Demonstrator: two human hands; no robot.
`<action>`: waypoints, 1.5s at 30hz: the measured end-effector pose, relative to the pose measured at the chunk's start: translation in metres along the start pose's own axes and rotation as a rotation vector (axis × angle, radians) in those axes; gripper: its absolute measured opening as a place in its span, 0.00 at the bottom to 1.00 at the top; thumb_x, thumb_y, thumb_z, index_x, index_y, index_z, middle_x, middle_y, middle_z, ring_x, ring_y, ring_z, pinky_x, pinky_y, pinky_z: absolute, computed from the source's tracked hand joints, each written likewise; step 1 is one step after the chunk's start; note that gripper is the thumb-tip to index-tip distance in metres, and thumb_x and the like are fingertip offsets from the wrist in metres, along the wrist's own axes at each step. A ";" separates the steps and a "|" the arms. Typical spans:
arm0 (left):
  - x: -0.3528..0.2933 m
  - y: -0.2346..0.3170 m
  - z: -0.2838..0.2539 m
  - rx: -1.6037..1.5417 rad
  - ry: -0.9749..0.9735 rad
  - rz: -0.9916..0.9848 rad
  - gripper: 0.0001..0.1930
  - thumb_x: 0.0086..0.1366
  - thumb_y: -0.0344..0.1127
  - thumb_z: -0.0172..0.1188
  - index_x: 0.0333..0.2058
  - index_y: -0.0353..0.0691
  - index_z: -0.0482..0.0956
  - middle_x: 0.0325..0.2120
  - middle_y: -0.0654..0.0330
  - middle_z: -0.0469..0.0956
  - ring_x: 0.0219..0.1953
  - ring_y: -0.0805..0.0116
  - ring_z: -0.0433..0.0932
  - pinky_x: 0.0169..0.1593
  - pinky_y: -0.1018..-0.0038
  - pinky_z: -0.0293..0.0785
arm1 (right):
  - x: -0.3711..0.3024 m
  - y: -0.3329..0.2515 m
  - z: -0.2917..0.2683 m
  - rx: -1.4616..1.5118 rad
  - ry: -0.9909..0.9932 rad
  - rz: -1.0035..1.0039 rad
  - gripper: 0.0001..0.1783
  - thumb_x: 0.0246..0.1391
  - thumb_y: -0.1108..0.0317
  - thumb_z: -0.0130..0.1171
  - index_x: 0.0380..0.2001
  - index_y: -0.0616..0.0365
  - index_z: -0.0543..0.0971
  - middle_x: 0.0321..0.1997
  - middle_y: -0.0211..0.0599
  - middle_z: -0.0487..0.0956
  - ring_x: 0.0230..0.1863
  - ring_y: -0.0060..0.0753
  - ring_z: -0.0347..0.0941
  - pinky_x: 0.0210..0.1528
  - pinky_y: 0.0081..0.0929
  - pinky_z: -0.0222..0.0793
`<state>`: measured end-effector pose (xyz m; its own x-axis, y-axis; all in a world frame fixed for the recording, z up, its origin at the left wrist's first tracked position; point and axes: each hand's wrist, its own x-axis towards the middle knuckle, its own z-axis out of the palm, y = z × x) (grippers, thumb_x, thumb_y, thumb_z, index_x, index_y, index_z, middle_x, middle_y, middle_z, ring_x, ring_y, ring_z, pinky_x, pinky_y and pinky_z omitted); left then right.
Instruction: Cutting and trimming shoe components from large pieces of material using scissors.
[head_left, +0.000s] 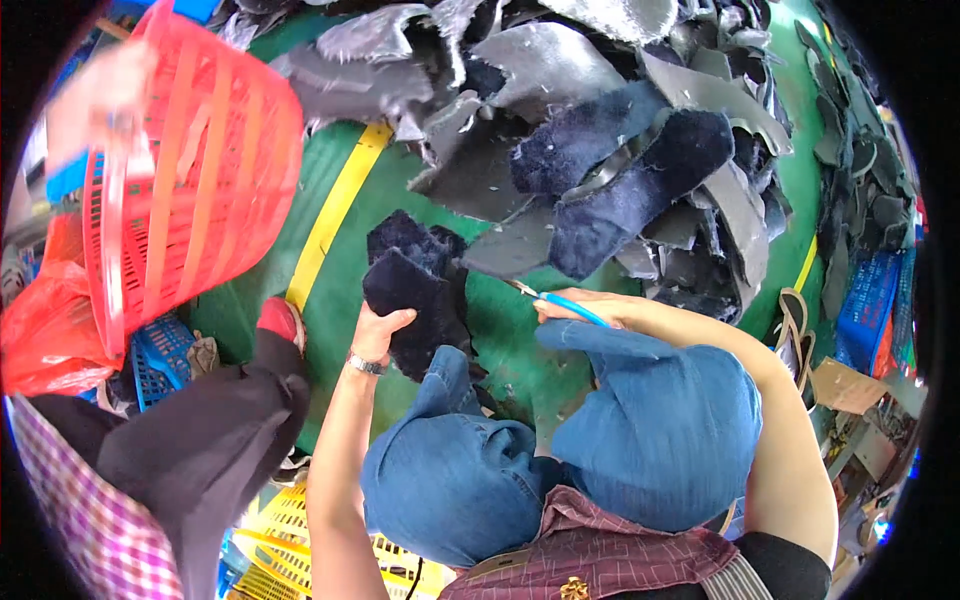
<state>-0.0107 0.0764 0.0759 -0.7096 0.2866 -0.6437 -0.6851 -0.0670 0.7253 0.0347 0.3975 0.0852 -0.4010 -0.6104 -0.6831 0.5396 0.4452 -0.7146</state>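
My left hand [378, 336] is closed on a dark navy fuzzy piece of material [408, 292], its thumb on top. Another dark fuzzy piece [405, 240] lies just beyond it, above the green floor. In my right hand [590, 303] is a blue-handled hand tool [572, 305] with a short metal tip, pointing left toward the held piece; its exact kind is hard to make out. Beyond the tool, two long sole-shaped navy fuzzy pieces, one of them the nearer piece [645, 195], lie on a heap of grey and black sheet pieces [540, 75].
At left, another person's blurred hand [105, 100] is by a red slatted basket [215, 150]; their dark trousers and red shoe [281, 320] are beside me. A yellow line [338, 215] crosses the green floor. A yellow crate [285, 525] and blue crate [865, 310] stand nearby.
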 end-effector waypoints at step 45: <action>0.109 -0.069 0.078 1.220 -0.188 0.031 0.27 0.34 0.34 0.58 0.40 0.37 0.73 0.33 0.50 0.76 0.37 0.56 0.74 0.43 0.68 0.69 | -0.050 0.065 -0.033 0.004 1.820 0.154 0.23 0.37 0.54 0.61 0.31 0.58 0.67 0.31 0.45 0.72 0.34 0.49 0.69 0.34 0.39 0.64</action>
<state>-0.0276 0.1869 -0.0250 -0.6188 0.4406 -0.6504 0.0048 0.8300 0.5577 0.0650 0.4789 0.0678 -0.5667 0.8232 -0.0329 0.6456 0.4189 -0.6385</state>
